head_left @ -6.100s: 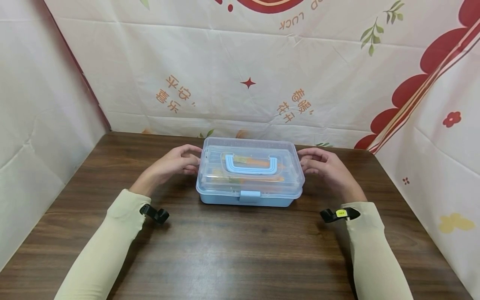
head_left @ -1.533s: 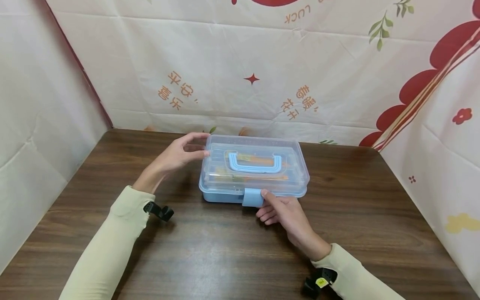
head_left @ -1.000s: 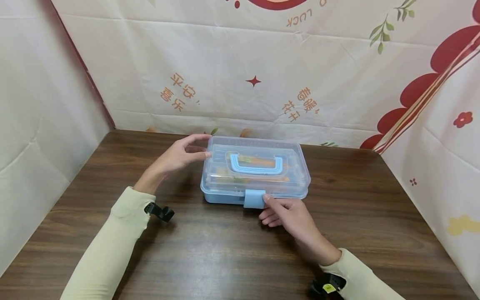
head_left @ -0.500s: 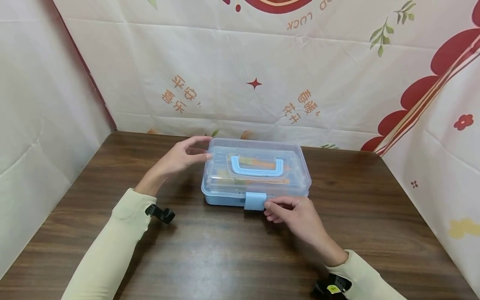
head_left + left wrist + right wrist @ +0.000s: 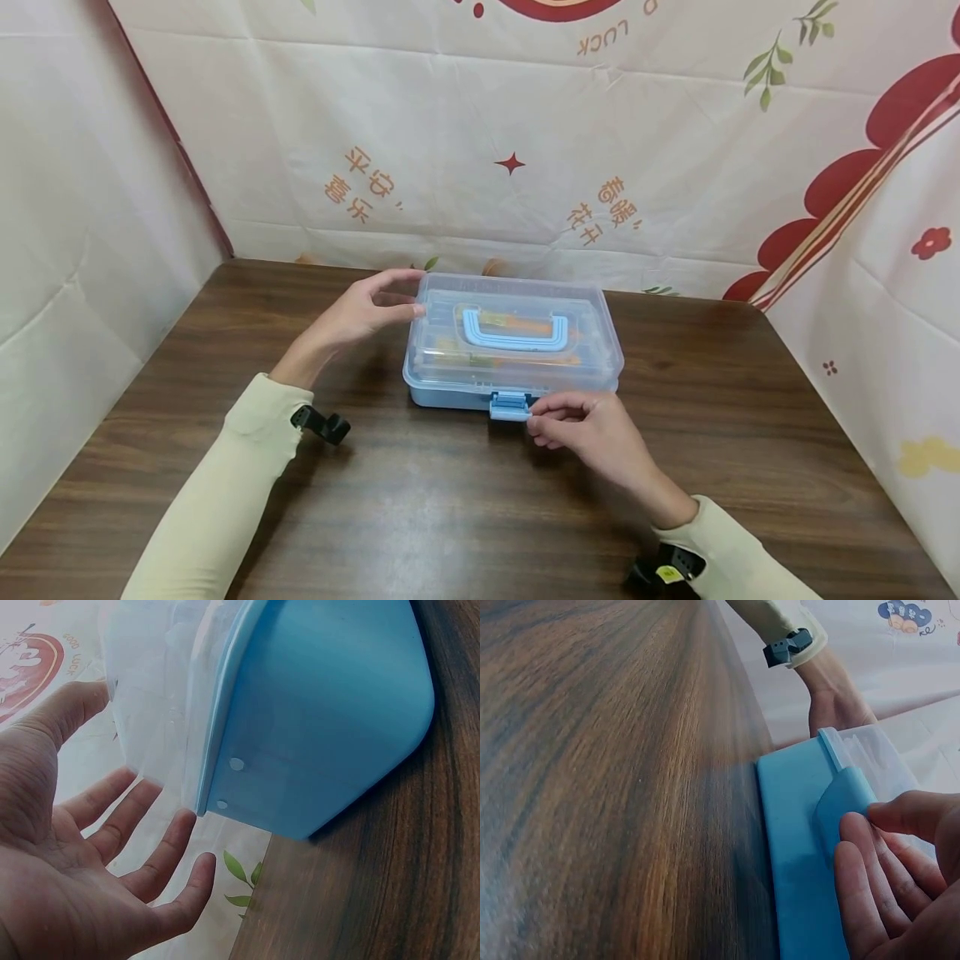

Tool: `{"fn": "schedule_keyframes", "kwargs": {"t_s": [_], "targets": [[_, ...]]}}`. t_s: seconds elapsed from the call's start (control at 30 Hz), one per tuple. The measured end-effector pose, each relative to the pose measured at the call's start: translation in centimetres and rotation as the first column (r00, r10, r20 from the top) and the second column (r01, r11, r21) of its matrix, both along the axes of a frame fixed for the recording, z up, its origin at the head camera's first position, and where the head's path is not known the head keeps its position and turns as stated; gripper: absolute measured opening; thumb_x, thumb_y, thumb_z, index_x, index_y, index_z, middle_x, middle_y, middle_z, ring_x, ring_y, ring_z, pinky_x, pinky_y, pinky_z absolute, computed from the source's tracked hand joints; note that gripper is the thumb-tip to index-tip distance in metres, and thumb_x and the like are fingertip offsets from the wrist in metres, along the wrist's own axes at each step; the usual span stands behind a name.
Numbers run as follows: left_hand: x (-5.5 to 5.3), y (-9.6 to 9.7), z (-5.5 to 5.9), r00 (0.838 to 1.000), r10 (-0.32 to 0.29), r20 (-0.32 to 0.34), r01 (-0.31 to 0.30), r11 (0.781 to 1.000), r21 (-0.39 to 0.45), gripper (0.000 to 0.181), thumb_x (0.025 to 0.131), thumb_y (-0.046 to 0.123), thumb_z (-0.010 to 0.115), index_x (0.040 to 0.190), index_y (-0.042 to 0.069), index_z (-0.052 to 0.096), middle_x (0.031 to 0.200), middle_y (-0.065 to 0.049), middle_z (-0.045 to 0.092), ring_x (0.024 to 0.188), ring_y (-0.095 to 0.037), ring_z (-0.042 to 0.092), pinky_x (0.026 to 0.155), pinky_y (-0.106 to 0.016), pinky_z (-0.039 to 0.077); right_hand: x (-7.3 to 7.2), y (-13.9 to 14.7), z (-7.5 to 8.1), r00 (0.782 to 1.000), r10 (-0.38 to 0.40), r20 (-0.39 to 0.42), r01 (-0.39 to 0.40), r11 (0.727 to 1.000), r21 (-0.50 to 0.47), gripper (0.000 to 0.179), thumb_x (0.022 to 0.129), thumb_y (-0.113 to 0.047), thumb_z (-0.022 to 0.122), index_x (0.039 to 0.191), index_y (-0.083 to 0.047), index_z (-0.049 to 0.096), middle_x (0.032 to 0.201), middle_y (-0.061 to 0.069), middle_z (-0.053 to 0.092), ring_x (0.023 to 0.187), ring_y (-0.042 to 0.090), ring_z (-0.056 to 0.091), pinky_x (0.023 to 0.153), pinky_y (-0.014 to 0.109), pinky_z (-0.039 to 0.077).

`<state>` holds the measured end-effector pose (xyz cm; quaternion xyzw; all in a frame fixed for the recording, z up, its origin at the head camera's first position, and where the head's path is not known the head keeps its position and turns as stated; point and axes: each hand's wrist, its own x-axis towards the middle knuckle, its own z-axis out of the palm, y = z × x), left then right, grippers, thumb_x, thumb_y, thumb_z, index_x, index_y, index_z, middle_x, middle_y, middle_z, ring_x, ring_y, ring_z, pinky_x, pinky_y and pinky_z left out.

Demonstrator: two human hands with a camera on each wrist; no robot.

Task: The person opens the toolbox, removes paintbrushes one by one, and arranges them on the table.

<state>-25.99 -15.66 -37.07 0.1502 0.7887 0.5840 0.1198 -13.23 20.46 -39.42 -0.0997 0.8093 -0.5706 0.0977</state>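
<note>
My right hand (image 5: 588,429) pinches the pale-blue plastic latch (image 5: 508,408) fronting a rectangular, clear-lidded blue plastic box (image 5: 448,397) on the brown wood-grained table (image 5: 420,508); my left hand (image 5: 356,315), fingers spread, touches the box.

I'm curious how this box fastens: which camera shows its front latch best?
The right wrist view: the latch appears large there, with the right hand at its edge. The head view shows it smaller, on the front of the box; the left wrist view does not show it.
</note>
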Motion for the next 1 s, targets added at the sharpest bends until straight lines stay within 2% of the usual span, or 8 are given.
{"fn": "schedule_keyframes", "kwargs": {"t_s": [0.17,0.4,0.63,0.8,1.0], "targets": [[-0.1,0.0,-0.1,1.0,0.002,0.004,-0.002,1.0,-0.004,0.067,0.104,0.032,0.08,0.163,0.017,0.052,0.165,-0.008,0.048,0.147,-0.036,0.05,0.123,-0.066,0.038,0.0,0.2,-0.1,0.998,0.068,0.007,-0.068,0.997,0.034,0.013,0.098,-0.005,0.082,0.107,0.005,0.081,0.092,0.012,0.081,0.083,0.022,0.079,0.074,0.036,0.068],[-0.1,0.0,-0.1,1.0,0.002,0.005,-0.002,1.0,0.0,0.066,0.104,0.029,0.079,0.163,0.016,0.052,0.165,-0.009,0.048,0.147,-0.036,0.05,0.123,-0.065,0.039,-0.1,0.3,-0.2,0.988,0.15,0.021,-0.151,0.987,0.048,0.013,0.096,0.003,0.075,0.107,0.007,0.081,0.093,0.014,0.081,0.082,0.021,0.079,0.073,0.037,0.068],[-0.1,0.0,0.0,1.0,-0.002,0.001,0.002,1.0,0.003,0.066,0.104,0.028,0.079,0.163,0.015,0.052,0.166,-0.009,0.048,0.147,-0.037,0.05,0.122,-0.066,0.039,-0.5,0.2,-0.7,0.986,0.155,0.06,-0.159,0.984,0.079,0.017,0.096,0.001,0.076,0.11,0.005,0.083,0.095,0.013,0.082,0.088,0.022,0.08,0.075,0.033,0.067],[-0.1,0.0,-0.1,1.0,-0.003,-0.002,0.003,1.0,0.006,0.066,0.104,0.028,0.08,0.162,0.015,0.053,0.165,-0.009,0.049,0.146,-0.037,0.051,0.121,-0.066,0.04,-0.8,0.3,-1.0,0.987,0.16,0.026,-0.162,0.977,0.142,0.021,0.096,-0.007,0.082,0.115,0.002,0.084,0.098,0.008,0.083,0.092,0.019,0.08,0.077,0.025,0.063],[-0.1,0.0,-0.1,1.0,-0.003,0.001,0.002,1.0,0.012,0.066,0.104,0.028,0.08,0.163,0.015,0.053,0.163,-0.009,0.05,0.146,-0.037,0.051,0.122,-0.064,0.04,-0.9,0.4,-1.3,0.988,0.156,-0.001,-0.154,0.977,0.15,0.029,0.097,-0.01,0.084,0.122,0.004,0.082,0.103,0.008,0.083,0.096,0.018,0.08,0.08,0.022,0.062]]}}
